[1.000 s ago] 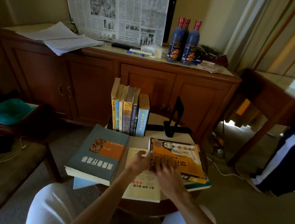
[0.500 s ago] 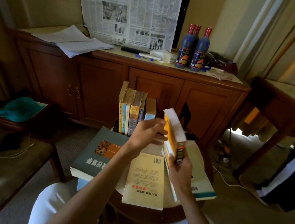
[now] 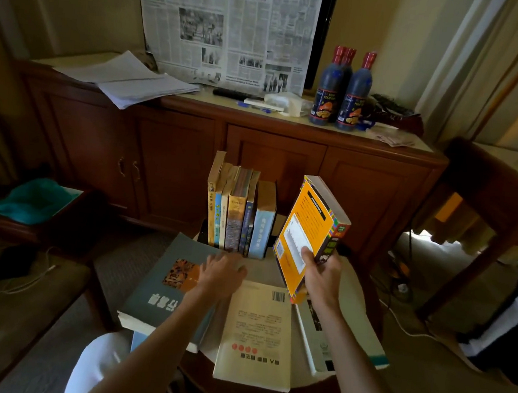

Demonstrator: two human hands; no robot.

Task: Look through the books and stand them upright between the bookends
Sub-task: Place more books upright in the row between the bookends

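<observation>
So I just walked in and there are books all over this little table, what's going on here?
A person is sorting books. Their right hand holds an orange book up, tilted, beside a row of books already standing upright. The left hand rests open near the foot of that row. A grey book, a cream book and a white book lie flat on the round table.

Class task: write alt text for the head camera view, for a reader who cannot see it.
A person's right hand holds an orange book tilted above a small round table, beside a row of upright books. The left hand rests open near a grey book lying flat; a cream book also lies flat.
</observation>
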